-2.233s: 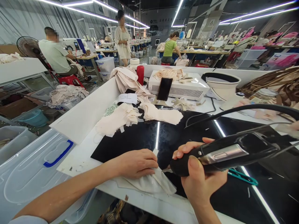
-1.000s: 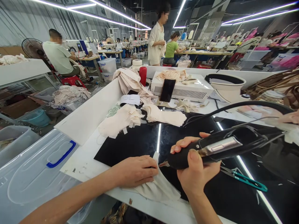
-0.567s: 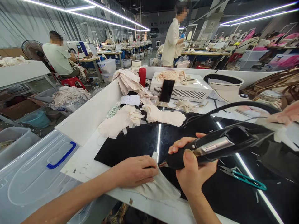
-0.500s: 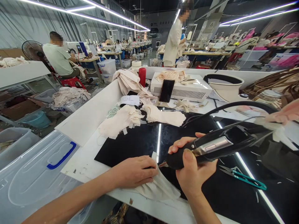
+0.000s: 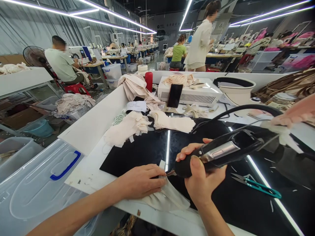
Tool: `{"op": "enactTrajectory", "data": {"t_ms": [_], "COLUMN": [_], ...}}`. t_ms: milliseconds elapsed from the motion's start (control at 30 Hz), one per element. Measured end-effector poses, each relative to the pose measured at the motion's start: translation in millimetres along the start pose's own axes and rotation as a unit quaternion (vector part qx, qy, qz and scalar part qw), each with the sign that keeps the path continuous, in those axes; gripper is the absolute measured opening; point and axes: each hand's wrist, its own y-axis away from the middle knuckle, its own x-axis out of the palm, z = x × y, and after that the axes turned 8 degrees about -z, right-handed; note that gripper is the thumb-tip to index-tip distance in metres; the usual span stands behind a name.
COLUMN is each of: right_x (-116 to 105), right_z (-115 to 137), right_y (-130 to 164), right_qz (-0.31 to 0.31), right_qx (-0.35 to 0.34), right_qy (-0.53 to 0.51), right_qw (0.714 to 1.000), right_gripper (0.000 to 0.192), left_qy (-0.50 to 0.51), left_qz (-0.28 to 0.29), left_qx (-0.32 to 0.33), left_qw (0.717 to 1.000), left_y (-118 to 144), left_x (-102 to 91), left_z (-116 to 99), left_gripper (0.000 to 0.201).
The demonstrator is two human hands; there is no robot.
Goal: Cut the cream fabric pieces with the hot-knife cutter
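My right hand [image 5: 203, 177] is wrapped around a black corded handheld tool [image 5: 219, 154] with a silver side panel. Its thin metal tip [image 5: 171, 172] points left and meets the edge of a cream fabric piece [image 5: 169, 196]. Bent over that same fabric, my left hand [image 5: 145, 181] grips it near the tip with its fingers closed together. What lies under those fingers is hidden. Teal thread snips [image 5: 258, 186] lie to the right of my right hand on the black board [image 5: 236, 200].
Stacked cream fabric pieces [image 5: 128, 127] and another stack [image 5: 172, 121] lie behind my hands. A phone [image 5: 175, 95] leans on a white vented box [image 5: 194, 93]. Another person's hand [image 5: 295, 113] holds pale material at right. A lidded plastic bin [image 5: 36, 190] stands left.
The tool and my right hand have shifted very slightly left; my left hand stays put. The other hand at right moved left. The standing person walked right, uncovering a seated person in green.
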Motion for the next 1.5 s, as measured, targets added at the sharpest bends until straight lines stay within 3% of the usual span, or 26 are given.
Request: {"op": "enactTrajectory", "data": {"t_ms": [333, 667, 1333, 1500], "right_x": [-5, -3, 9, 8], "right_z": [6, 9, -5, -4], "right_y": [1, 2, -3, -7], "right_qz": [0.009, 0.005, 0.001, 0.013], "right_qx": [-0.004, 0.001, -0.007, -0.009], "right_qy": [-0.006, 0.005, 0.008, 0.005], "right_qw": [1.0, 1.0, 1.0, 1.0], "right_gripper": [0.041, 0.039, 0.04, 0.037], "left_qy": [-0.002, -0.024, -0.017, 0.01], "left_qz": [0.002, 0.004, 0.002, 0.007], "left_qx": [-0.001, -0.031, -0.043, -0.071], "left_qw": [1.0, 0.999, 0.999, 0.997], "left_y": [1, 3, 4, 4], "left_x": [0.0, -0.4, 1.6, -3.9], "left_z": [7, -1, 0, 0], "left_gripper": [0.019, 0.019, 0.021, 0.023]}}
